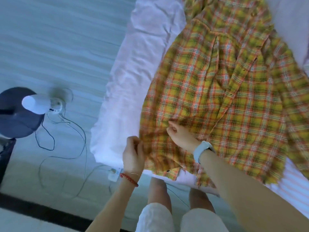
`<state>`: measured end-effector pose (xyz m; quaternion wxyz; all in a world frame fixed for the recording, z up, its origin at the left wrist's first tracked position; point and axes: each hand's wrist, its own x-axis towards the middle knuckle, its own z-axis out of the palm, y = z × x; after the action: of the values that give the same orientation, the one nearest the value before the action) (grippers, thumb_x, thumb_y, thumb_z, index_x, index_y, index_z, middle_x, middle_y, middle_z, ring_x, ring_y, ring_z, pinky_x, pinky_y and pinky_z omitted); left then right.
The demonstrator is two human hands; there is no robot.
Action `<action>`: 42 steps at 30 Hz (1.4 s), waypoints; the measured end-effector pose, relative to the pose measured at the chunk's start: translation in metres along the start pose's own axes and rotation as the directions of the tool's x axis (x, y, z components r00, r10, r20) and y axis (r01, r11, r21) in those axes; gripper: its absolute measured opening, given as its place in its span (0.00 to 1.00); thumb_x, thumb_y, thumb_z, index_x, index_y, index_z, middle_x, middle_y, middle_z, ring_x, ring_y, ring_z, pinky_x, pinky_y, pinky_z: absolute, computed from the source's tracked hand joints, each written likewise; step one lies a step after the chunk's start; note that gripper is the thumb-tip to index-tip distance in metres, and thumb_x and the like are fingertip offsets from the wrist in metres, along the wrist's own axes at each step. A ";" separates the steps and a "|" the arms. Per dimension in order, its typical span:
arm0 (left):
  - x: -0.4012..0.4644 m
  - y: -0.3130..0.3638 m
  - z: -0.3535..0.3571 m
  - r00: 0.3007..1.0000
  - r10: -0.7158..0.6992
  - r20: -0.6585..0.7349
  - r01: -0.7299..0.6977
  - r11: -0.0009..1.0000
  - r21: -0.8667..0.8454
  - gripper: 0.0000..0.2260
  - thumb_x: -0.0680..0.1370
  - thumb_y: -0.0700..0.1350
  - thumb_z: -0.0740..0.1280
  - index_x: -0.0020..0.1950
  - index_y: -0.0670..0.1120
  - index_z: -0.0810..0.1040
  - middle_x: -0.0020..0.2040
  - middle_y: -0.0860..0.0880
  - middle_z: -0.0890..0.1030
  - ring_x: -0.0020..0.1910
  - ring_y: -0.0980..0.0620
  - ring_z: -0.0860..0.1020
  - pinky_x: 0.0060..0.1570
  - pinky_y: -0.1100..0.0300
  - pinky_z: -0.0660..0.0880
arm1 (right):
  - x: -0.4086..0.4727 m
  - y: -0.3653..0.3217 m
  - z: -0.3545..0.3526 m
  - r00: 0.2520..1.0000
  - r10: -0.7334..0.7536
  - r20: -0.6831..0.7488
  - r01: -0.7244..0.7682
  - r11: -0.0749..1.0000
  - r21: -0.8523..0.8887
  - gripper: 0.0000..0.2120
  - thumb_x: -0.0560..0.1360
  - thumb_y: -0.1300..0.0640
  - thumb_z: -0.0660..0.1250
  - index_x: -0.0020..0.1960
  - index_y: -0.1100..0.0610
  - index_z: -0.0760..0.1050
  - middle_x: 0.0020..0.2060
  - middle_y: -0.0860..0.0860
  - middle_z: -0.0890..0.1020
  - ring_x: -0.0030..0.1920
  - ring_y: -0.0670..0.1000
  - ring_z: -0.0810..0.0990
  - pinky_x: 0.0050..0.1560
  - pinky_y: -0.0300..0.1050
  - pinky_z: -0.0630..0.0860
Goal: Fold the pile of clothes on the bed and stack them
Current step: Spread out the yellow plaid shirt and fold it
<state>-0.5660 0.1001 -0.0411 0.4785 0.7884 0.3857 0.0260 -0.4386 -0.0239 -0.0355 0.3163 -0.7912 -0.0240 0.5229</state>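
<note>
Just hands [155,146] (both pinching) on plaid shirt [225,97]

Shirt [225,97]: yellow plaid, orange-red and pale blue-white lines. Bed sheet [132,91]: pale pink-white. My left bracelet [128,179]: red. My right watch band [201,150]: white. Fan base [15,118]: navy, perhaps black.

head camera, looking steeply down, close over bed [127,91] edge, slightly blurred
</note>
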 end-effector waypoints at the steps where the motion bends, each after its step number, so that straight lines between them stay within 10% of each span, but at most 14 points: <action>1: -0.004 0.001 0.003 0.975 0.178 0.134 -0.183 0.983 0.030 0.02 0.76 0.41 0.60 0.47 0.46 0.71 0.39 0.54 0.75 0.35 0.60 0.73 0.34 0.72 0.65 | -0.001 0.001 -0.004 0.999 0.032 -0.004 -0.031 0.992 0.121 0.23 0.81 0.47 0.52 0.74 0.52 0.58 0.54 0.57 0.79 0.32 0.46 0.71 0.41 0.43 0.73; 4: -0.013 0.005 0.019 0.621 0.571 0.537 -0.644 0.762 -0.065 0.08 0.76 0.44 0.60 0.47 0.49 0.78 0.44 0.55 0.81 0.46 0.58 0.73 0.47 0.69 0.70 | -0.004 0.006 -0.017 0.996 0.083 0.040 -0.090 0.783 0.615 0.32 0.72 0.35 0.61 0.71 0.51 0.65 0.65 0.48 0.73 0.63 0.49 0.73 0.66 0.52 0.68; 6: -0.013 0.016 0.027 0.493 0.553 0.672 -0.679 0.728 -0.101 0.11 0.75 0.47 0.60 0.45 0.47 0.82 0.44 0.54 0.83 0.49 0.56 0.74 0.50 0.65 0.70 | -0.003 0.007 -0.019 0.999 0.034 0.043 -0.053 0.808 0.587 0.40 0.66 0.31 0.65 0.71 0.52 0.64 0.66 0.45 0.72 0.66 0.47 0.70 0.68 0.51 0.66; 10: 0.002 0.018 0.025 0.804 0.137 0.578 -0.098 0.990 -0.099 0.13 0.70 0.56 0.61 0.41 0.50 0.81 0.40 0.59 0.80 0.42 0.60 0.77 0.45 0.64 0.73 | 0.001 -0.004 -0.016 0.973 0.062 -0.222 0.063 0.855 0.515 0.07 0.79 0.53 0.61 0.48 0.57 0.72 0.36 0.46 0.75 0.36 0.44 0.73 0.32 0.31 0.70; 13: 0.022 0.007 0.023 0.946 -0.060 0.320 0.090 0.993 -0.079 0.04 0.75 0.49 0.65 0.46 0.50 0.77 0.44 0.53 0.79 0.38 0.62 0.76 0.42 0.64 0.70 | -0.001 0.013 -0.021 0.862 0.123 -0.493 0.109 0.903 0.415 0.12 0.81 0.56 0.56 0.40 0.60 0.67 0.29 0.50 0.63 0.27 0.48 0.60 0.27 0.36 0.60; 17: 0.040 0.003 0.037 0.855 -0.219 0.470 0.211 0.975 0.070 0.07 0.78 0.42 0.64 0.54 0.43 0.77 0.48 0.45 0.80 0.47 0.48 0.78 0.49 0.59 0.72 | -0.024 0.053 -0.040 0.630 0.349 -0.694 0.023 0.885 0.466 0.09 0.81 0.57 0.54 0.45 0.58 0.69 0.34 0.51 0.68 0.29 0.49 0.65 0.32 0.42 0.65; 21: 0.044 0.026 0.067 0.803 -0.190 0.565 0.232 0.973 -0.003 0.06 0.78 0.42 0.63 0.53 0.45 0.77 0.49 0.45 0.80 0.47 0.49 0.77 0.49 0.56 0.74 | -0.039 0.075 -0.045 0.449 0.363 -0.817 -0.102 0.929 0.356 0.15 0.79 0.59 0.59 0.65 0.61 0.67 0.57 0.54 0.72 0.52 0.53 0.74 0.50 0.45 0.71; 24: 0.049 0.050 0.089 0.762 -0.218 0.610 0.325 0.943 -0.068 0.04 0.78 0.43 0.63 0.49 0.45 0.76 0.42 0.49 0.79 0.39 0.55 0.75 0.42 0.61 0.71 | -0.043 0.068 -0.032 0.578 0.062 -0.814 -0.007 0.997 0.071 0.15 0.78 0.53 0.61 0.62 0.60 0.70 0.53 0.52 0.72 0.49 0.50 0.73 0.49 0.45 0.75; 28: 0.059 0.062 0.102 0.777 -0.257 0.575 0.347 0.936 -0.050 0.12 0.77 0.44 0.66 0.34 0.44 0.71 0.30 0.46 0.72 0.30 0.49 0.68 0.34 0.58 0.68 | -0.025 0.054 -0.006 0.857 0.088 -0.509 0.047 0.968 0.246 0.21 0.73 0.39 0.61 0.56 0.55 0.73 0.47 0.50 0.75 0.49 0.50 0.73 0.52 0.47 0.73; 32: 0.056 0.070 0.083 0.749 -0.255 0.612 0.445 0.877 -0.179 0.11 0.79 0.46 0.63 0.41 0.43 0.78 0.41 0.42 0.76 0.40 0.48 0.74 0.42 0.53 0.74 | -0.016 0.052 -0.003 0.780 0.087 -0.620 0.073 0.971 0.228 0.11 0.78 0.54 0.62 0.55 0.60 0.75 0.46 0.50 0.75 0.45 0.48 0.72 0.47 0.39 0.69; 37: 0.061 0.065 0.059 0.742 -0.247 0.624 0.515 0.806 -0.293 0.13 0.81 0.45 0.59 0.41 0.44 0.78 0.34 0.51 0.80 0.33 0.55 0.77 0.32 0.63 0.75 | -0.045 0.030 0.000 0.517 -0.470 -0.716 0.404 0.871 -0.280 0.11 0.77 0.56 0.61 0.41 0.61 0.75 0.34 0.48 0.74 0.36 0.45 0.70 0.37 0.36 0.68; 42: 0.074 0.052 0.041 0.672 -0.334 0.662 0.641 0.710 -0.293 0.13 0.81 0.47 0.56 0.48 0.46 0.78 0.40 0.53 0.83 0.39 0.55 0.80 0.39 0.62 0.79 | -0.046 0.012 -0.002 0.501 -0.435 -0.748 0.518 0.843 -0.143 0.12 0.78 0.57 0.57 0.47 0.61 0.78 0.43 0.48 0.78 0.45 0.49 0.76 0.46 0.45 0.76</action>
<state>-0.4671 0.1041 -0.0478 0.7456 0.4667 0.4093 -0.2422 -0.4610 -0.0518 -0.0035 0.4672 -0.8797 -0.0810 0.0364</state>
